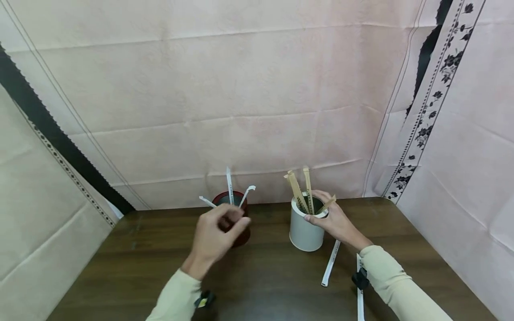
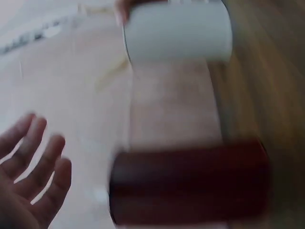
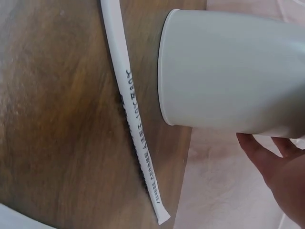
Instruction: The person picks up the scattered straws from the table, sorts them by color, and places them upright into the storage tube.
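My right hand (image 1: 339, 223) holds the white cup (image 1: 307, 234) near its rim, the thumb in front and the fingers behind. Straws in tan paper wrappers (image 1: 297, 191) stand in that cup. Just in front of the dark red cup (image 1: 243, 237) is my left hand (image 1: 214, 236), partly hiding it; its fingers are loosely bent and hold nothing. White-wrapped straws (image 1: 230, 185) stick out of the red cup. In the left wrist view the empty left hand (image 2: 40, 174) is apart from the red cup (image 2: 190, 186). The right wrist view has fingers (image 3: 259, 152) against the white cup.
One white-wrapped straw (image 1: 331, 264) lies on the brown table (image 1: 269, 281) beside the white cup. Another (image 1: 360, 305) lies nearer, partly under the right wrist. Pale cloth (image 1: 249, 89) hangs behind the table and along both sides.
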A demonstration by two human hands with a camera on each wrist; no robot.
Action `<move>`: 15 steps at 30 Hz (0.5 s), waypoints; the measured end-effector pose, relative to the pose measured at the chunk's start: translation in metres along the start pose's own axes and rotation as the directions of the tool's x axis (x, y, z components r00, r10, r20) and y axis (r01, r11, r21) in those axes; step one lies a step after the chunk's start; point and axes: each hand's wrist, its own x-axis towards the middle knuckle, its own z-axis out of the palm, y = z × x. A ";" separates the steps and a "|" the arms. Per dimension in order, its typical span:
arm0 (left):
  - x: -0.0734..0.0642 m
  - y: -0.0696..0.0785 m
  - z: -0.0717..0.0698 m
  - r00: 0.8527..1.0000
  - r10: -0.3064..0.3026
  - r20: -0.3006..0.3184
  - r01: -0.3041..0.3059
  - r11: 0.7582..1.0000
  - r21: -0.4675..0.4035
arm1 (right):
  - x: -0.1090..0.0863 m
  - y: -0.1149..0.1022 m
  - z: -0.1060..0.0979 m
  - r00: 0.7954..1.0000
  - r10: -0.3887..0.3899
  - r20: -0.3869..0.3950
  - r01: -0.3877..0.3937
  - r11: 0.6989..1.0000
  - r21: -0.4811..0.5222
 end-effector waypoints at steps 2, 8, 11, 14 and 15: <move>-0.013 -0.019 -0.019 0.999 -0.034 -0.018 0.035 0.997 0.066 | 0.002 0.001 0.000 1.000 -0.019 0.006 0.020 1.000 -0.001; -0.022 -0.073 -0.024 0.955 -0.295 -0.017 0.290 0.925 0.247 | 0.006 0.007 -0.001 1.000 -0.029 -0.003 0.029 0.998 0.049; -0.007 -0.088 -0.007 0.928 -0.368 0.064 0.355 0.923 0.150 | 0.006 0.012 -0.002 1.000 -0.017 -0.008 0.017 0.996 0.090; 0.010 -0.097 0.007 0.937 -0.321 0.137 0.320 0.947 0.033 | 0.009 0.017 -0.002 1.000 -0.012 -0.010 0.013 0.994 0.105; 0.014 -0.099 0.011 0.941 -0.302 0.150 0.304 0.953 0.009 | 0.010 0.019 -0.002 1.000 -0.006 -0.009 0.007 0.993 0.117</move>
